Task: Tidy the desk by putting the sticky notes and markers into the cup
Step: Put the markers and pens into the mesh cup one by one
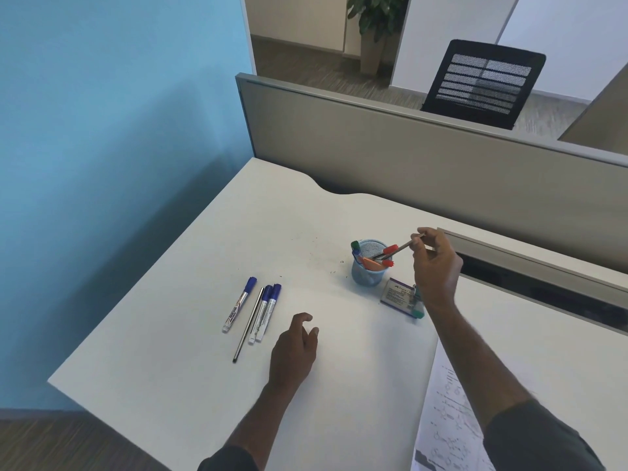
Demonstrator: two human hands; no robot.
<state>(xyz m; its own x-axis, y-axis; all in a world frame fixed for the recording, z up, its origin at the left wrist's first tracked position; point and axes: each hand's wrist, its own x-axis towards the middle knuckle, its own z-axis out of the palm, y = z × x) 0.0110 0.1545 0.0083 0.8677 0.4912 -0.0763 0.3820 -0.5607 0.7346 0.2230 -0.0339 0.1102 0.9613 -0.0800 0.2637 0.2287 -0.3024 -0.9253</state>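
Note:
A blue mesh cup (368, 277) stands on the white desk (204, 368). It holds red-capped markers (389, 250), a green-capped marker (355, 245) and orange sticky notes (370, 263). My right hand (435, 266) is just right of the cup and pinches a thin pencil (399, 248) whose tip points down into the cup. Three blue-capped markers (266, 311) and a dark pencil (248, 326) lie on the desk to the left. My left hand (295, 351) hovers near them with loosely curled fingers, holding nothing.
A small purple box (396, 294) and a green-capped marker (417, 313) lie right of the cup, partly behind my right wrist. A printed sheet (445, 419) lies under my right arm. A grey partition (407, 154) backs the desk; a blue wall is at left.

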